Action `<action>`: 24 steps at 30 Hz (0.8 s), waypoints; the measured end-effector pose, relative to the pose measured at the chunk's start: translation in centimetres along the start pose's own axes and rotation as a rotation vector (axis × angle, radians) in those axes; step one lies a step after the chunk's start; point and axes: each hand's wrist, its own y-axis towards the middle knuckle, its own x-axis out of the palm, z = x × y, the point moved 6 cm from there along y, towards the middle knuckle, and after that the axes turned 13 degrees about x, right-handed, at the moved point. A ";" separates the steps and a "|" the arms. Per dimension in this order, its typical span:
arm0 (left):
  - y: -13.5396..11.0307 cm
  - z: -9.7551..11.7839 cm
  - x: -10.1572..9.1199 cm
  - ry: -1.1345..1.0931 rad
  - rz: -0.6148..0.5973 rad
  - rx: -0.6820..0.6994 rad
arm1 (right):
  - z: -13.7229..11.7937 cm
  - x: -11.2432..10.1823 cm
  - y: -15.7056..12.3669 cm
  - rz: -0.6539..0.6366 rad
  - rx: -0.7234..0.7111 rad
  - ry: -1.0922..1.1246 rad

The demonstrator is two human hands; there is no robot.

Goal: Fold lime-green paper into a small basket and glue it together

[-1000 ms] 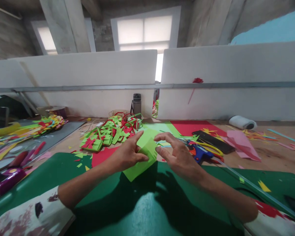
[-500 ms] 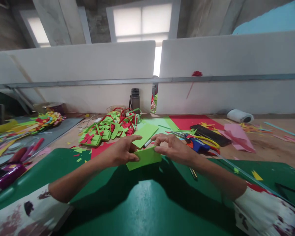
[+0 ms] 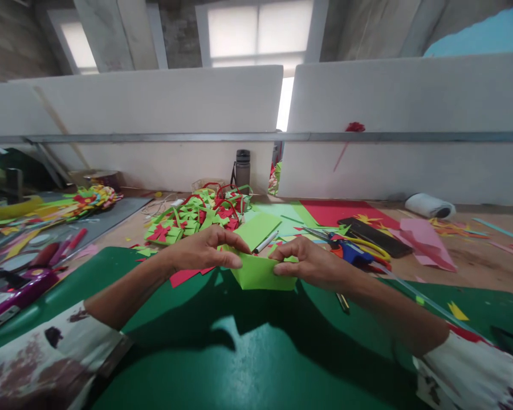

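A folded piece of light green paper [image 3: 263, 274] is held up over the green mat, its front face toward me. My left hand [image 3: 209, 247] pinches its upper left edge between thumb and fingers. At the upper right edge, my right hand [image 3: 301, 261] grips the same paper between thumb and index finger. Just behind it lie a flat green sheet [image 3: 256, 228] and a white marker [image 3: 265, 241]. To the left of these sits a pile of green and red paper pieces [image 3: 196, 213] with handle-like red strips.
Scissors [image 3: 320, 232] and a blue-and-orange tool [image 3: 353, 250] lie to the right, near a dark phone-like object [image 3: 376, 236]. A bottle [image 3: 243, 171] stands by the white partition. At far left is a purple device [image 3: 19, 296]; a white roll [image 3: 430, 205] lies far right.
The green paper has turned, and its left side now shows a fold. My left hand has shifted up along its edge. The whole view has swung slightly left.
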 end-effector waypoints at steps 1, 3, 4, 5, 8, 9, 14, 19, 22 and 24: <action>-0.1 -0.2 -0.1 -0.020 -0.018 0.005 | 0.3 -0.1 0.2 -0.025 0.007 0.026; -0.1 -0.6 0.1 -0.078 -0.045 0.027 | 0.5 -0.1 0.4 -0.067 0.024 0.061; 0.0 -0.8 0.3 -0.108 -0.054 0.035 | 0.6 0.0 0.4 -0.079 0.032 0.070; 0.0 -1.0 0.4 -0.136 -0.057 0.035 | 0.6 0.0 0.4 -0.088 0.041 0.075; 0.0 -1.7 0.6 -0.186 -0.038 -0.016 | 0.5 0.0 0.3 -0.101 0.061 0.090; 0.0 -1.8 0.5 -0.195 -0.029 -0.040 | 0.4 0.0 0.2 -0.108 0.063 0.092; -0.2 -2.0 0.8 -0.260 -0.018 -0.095 | -0.2 0.5 -0.2 -0.152 0.047 -0.004; 0.0 -1.5 1.4 -0.277 -0.016 -0.111 | -1.5 1.4 -0.7 -0.153 -0.005 -0.134; 0.0 -1.3 1.6 -0.287 -0.026 -0.135 | -1.9 1.5 -0.9 -0.185 0.001 -0.067; 0.0 -1.4 1.3 -0.285 0.034 -0.149 | -1.8 1.3 -0.8 -0.182 0.025 -0.038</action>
